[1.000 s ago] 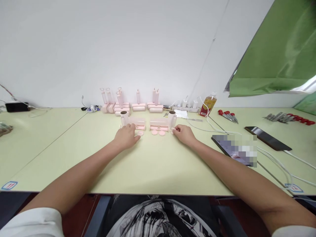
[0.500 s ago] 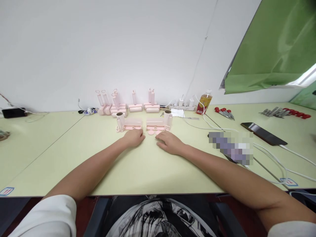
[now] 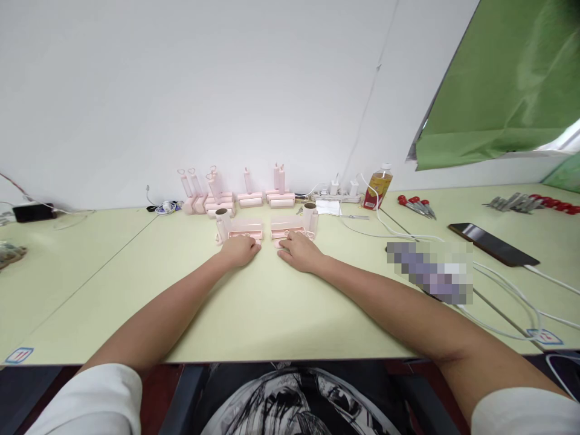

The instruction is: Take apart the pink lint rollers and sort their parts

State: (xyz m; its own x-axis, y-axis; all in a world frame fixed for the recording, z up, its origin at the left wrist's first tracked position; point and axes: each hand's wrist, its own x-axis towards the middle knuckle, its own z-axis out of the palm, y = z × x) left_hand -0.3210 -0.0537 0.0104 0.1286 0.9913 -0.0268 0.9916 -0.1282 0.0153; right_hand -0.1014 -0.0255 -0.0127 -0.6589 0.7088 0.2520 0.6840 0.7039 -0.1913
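Note:
Two open pink cases, the left case [image 3: 245,228] and the right case [image 3: 284,230], lie side by side in front of me. A clear pink cover stands up behind each one. At their outer ends stand a left paper roll [image 3: 223,223] and a right paper roll [image 3: 310,215], each with a brown core. My left hand [image 3: 239,251] is closed at the left case's front edge, a small pink piece [image 3: 258,243] by its thumb and forefinger. My right hand [image 3: 301,252] is open, fingers stretched over a flat pink disc [image 3: 277,244] before the right case.
Along the wall are several pink rollers [image 3: 220,198] with upright handles. Right of them stand a power strip [image 3: 338,197] and a drink bottle [image 3: 377,187]. Farther right lie red-handled tools [image 3: 415,206], a phone [image 3: 493,244] and white cables; a blurred item lies near my right forearm.
My right hand has moved slightly left and closer to the right case, over the discs. My left hand has shifted a little left. The view has tilted slightly.

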